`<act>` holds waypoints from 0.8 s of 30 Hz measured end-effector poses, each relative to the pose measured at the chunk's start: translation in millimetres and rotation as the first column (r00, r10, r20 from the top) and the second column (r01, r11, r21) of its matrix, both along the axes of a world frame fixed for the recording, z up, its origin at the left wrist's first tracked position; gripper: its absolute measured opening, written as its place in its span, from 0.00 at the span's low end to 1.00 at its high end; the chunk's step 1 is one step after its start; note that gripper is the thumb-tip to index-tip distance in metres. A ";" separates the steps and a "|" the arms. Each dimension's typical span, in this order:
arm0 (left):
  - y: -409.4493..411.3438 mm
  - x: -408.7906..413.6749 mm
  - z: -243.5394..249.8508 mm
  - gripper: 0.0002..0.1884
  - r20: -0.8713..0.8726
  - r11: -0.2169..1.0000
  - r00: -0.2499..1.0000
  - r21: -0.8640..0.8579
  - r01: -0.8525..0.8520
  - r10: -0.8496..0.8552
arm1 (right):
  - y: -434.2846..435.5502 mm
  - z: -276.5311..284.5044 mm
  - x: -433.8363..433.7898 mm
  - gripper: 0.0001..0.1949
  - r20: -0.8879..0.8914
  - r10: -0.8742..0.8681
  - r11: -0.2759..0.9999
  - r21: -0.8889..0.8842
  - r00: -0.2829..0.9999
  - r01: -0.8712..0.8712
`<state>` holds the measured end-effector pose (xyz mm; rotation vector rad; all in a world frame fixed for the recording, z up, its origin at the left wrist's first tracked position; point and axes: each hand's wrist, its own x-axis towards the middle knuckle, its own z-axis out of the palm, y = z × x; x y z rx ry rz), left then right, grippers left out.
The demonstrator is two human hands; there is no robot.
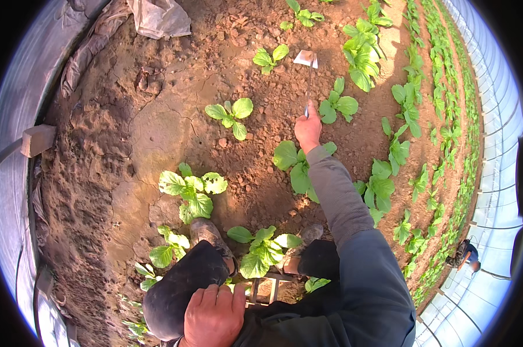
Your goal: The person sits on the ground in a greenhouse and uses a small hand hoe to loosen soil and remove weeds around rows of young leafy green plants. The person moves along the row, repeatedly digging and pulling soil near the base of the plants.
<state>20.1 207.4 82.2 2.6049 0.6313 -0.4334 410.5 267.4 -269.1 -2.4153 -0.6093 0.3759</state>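
Observation:
My right hand (308,130) grips the handle of a small hand hoe (309,82), arm stretched forward. Its pale metal blade (306,58) rests at the loose brown soil, with some earth on it. Close to the right of that hand grows a leafy green seedling (338,104), and a larger leafy plant (299,173) stands partly hidden under my forearm. To the left of the hoe are two small seedlings, one near the blade (270,60) and one nearer me (231,116). My left hand (215,314) lies on my left thigh, holding nothing, fingers side by side.
Between my shoes (207,236) stands a leafy plant (263,251); a hole-eaten one (194,191) grows ahead of the left shoe. A low metal-framed seat (263,288) is beneath me. Plastic greenhouse film (14,108) and a block (38,140) border the left. Another person (466,256) is far right.

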 end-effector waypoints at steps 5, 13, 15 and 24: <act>8.2 3.5 -10.5 0.03 0.116 0.998 0.993 0.057 -0.023 0.017 | 69.2 -31.6 131.4 0.26 -0.265 -0.127 0.959 0.213 0.956 0.186; 18.9 10.8 -7.7 0.02 -0.003 0.995 0.998 0.077 -0.057 0.058 | 47.7 -29.7 18.5 0.29 -0.070 0.127 0.990 -0.053 0.989 -0.131; 7.9 13.7 -13.4 0.02 0.076 0.919 0.923 -0.148 -0.365 0.378 | 74.5 -23.4 54.8 0.28 -0.017 0.005 0.999 -0.041 1.000 -0.006; 18.3 19.5 -9.8 0.05 0.009 0.994 0.996 0.064 -0.088 0.088 | 84.5 -25.3 23.7 0.31 -0.168 0.096 0.995 0.000 0.981 -0.098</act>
